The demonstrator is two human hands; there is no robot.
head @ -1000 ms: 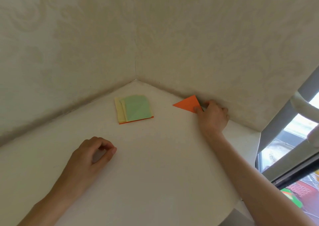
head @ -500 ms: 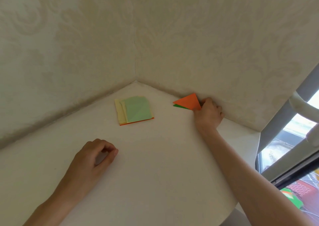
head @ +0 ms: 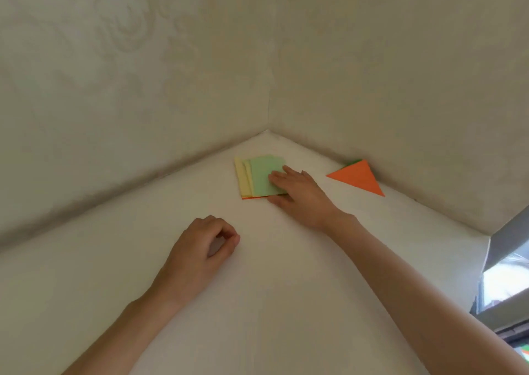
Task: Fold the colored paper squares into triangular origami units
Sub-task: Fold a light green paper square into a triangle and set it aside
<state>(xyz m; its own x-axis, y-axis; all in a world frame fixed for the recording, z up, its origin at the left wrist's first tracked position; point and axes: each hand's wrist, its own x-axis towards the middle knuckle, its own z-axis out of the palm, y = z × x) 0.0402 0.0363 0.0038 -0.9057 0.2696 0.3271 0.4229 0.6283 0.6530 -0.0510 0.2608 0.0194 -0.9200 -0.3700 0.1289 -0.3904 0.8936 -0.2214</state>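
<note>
The right hand (head: 297, 193) has left the folded orange paper triangle (head: 357, 178) and is now pressing straightened fingers (head: 279, 177) on the stack of green, yellow and orange paper squares (head: 257, 178). The triangle is lying apart at the hand's 2 o'clock, against the wall (head: 400, 117). The left hand (head: 200, 248) is resting loosely curled, holding nothing, on the white table (head: 286, 303) at the stack's 7 o'clock.

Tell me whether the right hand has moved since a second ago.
Yes. The right hand left the orange triangle and went leftward; it now rests on the paper stack.
</note>
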